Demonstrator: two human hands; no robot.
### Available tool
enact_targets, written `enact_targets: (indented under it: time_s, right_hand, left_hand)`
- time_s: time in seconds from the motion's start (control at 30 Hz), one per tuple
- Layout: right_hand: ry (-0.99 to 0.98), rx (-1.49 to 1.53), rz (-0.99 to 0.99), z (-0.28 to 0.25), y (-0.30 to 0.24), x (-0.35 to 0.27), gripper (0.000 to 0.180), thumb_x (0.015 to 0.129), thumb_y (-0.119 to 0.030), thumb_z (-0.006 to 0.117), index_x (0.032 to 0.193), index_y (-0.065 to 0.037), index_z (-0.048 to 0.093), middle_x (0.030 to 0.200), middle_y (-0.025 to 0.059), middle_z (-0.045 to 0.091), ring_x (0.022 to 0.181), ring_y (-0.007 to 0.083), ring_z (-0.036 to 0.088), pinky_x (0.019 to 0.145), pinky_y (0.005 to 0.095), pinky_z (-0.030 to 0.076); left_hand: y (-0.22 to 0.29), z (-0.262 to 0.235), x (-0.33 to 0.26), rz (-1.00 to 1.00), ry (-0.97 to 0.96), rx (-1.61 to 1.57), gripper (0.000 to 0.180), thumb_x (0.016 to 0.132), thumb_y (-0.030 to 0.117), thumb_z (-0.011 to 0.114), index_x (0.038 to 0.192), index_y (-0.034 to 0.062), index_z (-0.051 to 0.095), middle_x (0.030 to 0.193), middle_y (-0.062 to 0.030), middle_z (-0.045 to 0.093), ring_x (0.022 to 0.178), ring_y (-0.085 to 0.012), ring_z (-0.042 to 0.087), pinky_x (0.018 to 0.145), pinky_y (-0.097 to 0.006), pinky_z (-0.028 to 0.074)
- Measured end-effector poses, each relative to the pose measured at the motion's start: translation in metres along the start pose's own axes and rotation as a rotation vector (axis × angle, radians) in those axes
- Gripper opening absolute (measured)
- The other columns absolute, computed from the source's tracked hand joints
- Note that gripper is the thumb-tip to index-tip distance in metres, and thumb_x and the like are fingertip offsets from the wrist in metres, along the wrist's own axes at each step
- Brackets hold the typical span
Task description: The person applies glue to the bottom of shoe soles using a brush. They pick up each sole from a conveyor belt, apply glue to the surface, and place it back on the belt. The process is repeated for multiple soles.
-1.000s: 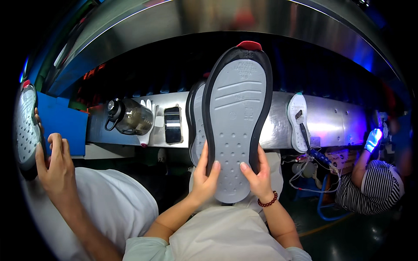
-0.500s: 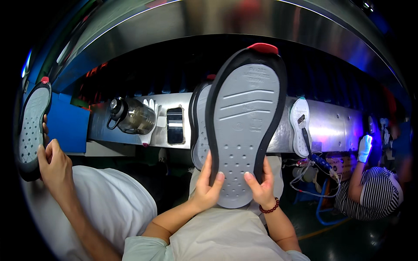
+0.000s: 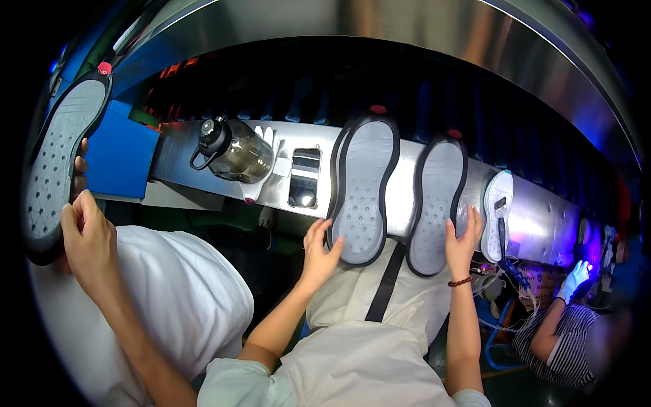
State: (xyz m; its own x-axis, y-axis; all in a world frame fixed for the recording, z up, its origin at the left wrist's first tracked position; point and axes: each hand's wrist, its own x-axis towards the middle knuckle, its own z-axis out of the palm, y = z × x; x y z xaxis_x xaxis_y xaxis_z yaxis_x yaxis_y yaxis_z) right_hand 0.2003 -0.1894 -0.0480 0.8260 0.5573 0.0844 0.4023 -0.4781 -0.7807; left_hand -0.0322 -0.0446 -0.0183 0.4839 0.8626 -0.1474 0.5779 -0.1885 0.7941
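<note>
Two grey-faced shoe soles with black rims and red toe tips stand side by side in front of me, resting across the edge of the metal bench. The left sole (image 3: 366,193) shows a second black rim along its left side. My left hand (image 3: 317,258) is at that sole's lower left edge, thumb and fingers apart. By the right edge of the right sole (image 3: 437,203) is my right hand (image 3: 464,243), fingers spread, its thumb at the rim. Whether either hand touches a sole is hard to tell. Both are open.
On the metal bench (image 3: 529,220) are a dark-lidded bottle (image 3: 237,152), white gloves (image 3: 266,138), a phone (image 3: 304,178) and a white sole (image 3: 497,210) with a tool on it. At left a co-worker's hand (image 3: 91,237) holds another sole (image 3: 64,163). A gloved co-worker (image 3: 573,281) sits at right.
The sole that both hands held up close has gone down onto the bench edge beside another. My hands have moved apart and let go; the view has shifted.
</note>
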Motion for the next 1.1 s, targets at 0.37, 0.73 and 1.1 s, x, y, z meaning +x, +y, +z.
enact_targets:
  time_s: [0.37, 0.73, 1.1]
  right_hand:
    - [-0.578, 0.166, 0.306, 0.068, -0.098, -0.019, 0.062, 0.076, -0.033, 0.051, 0.119, 0.006, 0.030, 0.113, 0.0252, 0.041, 0.106, 0.0343, 0.041, 0.084, 0.0360, 0.037]
    - [-0.060, 0.432, 0.213, -0.070, -0.041, -0.080, 0.039, 0.081, -0.009, 0.045, 0.115, 0.009, 0.037, 0.110, 0.0123, 0.047, 0.098, 0.0161, 0.044, 0.086, 0.0255, 0.031]
    - [0.020, 0.571, 0.226, -0.082, -0.046, -0.108, 0.034, 0.081, -0.011, 0.043, 0.111, 0.005, 0.042, 0.104, 0.0090, 0.050, 0.093, 0.0143, 0.045, 0.083, 0.0246, 0.033]
  left_hand:
    - [-0.028, 0.014, 0.002, -0.466, 0.070, -0.612, 0.041, 0.085, 0.033, 0.039, 0.112, 0.0023, 0.037, 0.108, -0.0075, 0.042, 0.096, -0.0142, 0.041, 0.082, -0.026, 0.033]
    - [-0.026, 0.025, 0.013, -0.667, -0.154, -0.975, 0.049, 0.075, 0.007, 0.056, 0.114, 0.0005, 0.028, 0.107, -0.0121, 0.044, 0.096, -0.0206, 0.048, 0.080, -0.034, 0.042]
    - [-0.024, 0.002, -0.018, -0.143, -0.195, -0.724, 0.055, 0.069, 0.001, 0.058, 0.114, 0.0004, 0.026, 0.108, -0.0106, 0.041, 0.103, -0.0164, 0.040, 0.089, -0.030, 0.030]
